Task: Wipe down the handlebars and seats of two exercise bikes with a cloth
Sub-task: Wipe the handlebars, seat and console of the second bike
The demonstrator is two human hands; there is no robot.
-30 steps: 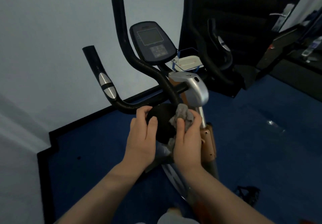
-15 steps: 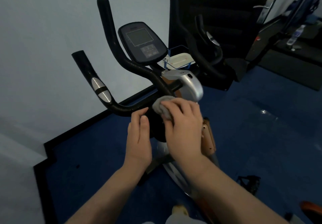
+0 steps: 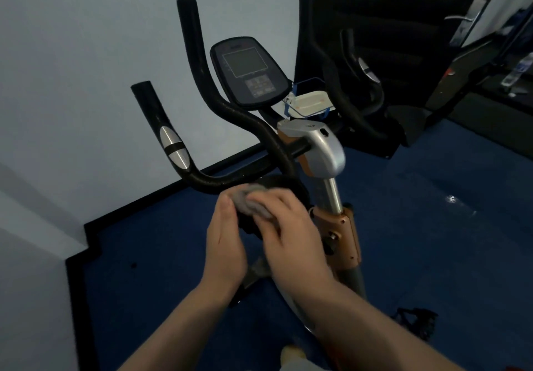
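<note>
Since the earlier frames the right hand (image 3: 291,232) has carried the cloth (image 3: 252,202) from the right side of the black pad (image 3: 291,189) up and across its top toward the left, and it is now blurred with motion. The left hand (image 3: 226,251) has kept its place on the pad's left side.

The grey cloth is bunched under the right fingers (image 3: 271,202), which curl over it and press it down on the pad's upper left edge. Only a crumpled fold shows past the fingertips. The left hand lies flat and open against the pad's side, fingers together and pointing up, its thumb (image 3: 227,209) touching the cloth. It grips nothing.

The pad sits at the near end of the handlebars (image 3: 230,181), just below where the black bars meet the post (image 3: 331,194). The left bar curves up and away, with a silver sensor plate (image 3: 174,148) on it. The console (image 3: 249,72) stands above and behind the hands, its screen dark. A silver housing (image 3: 323,148) caps the post, with an orange collar (image 3: 340,232) lower down, just right of the right hand.

Behind the console a small white tray (image 3: 311,102) sits in a wire holder. The floor (image 3: 432,226) is blue carpet, the wall (image 3: 86,53) pale, with a dark door (image 3: 389,24) to the right. A pedal (image 3: 415,320) shows low on the right. The bike's seat is out of view.
</note>
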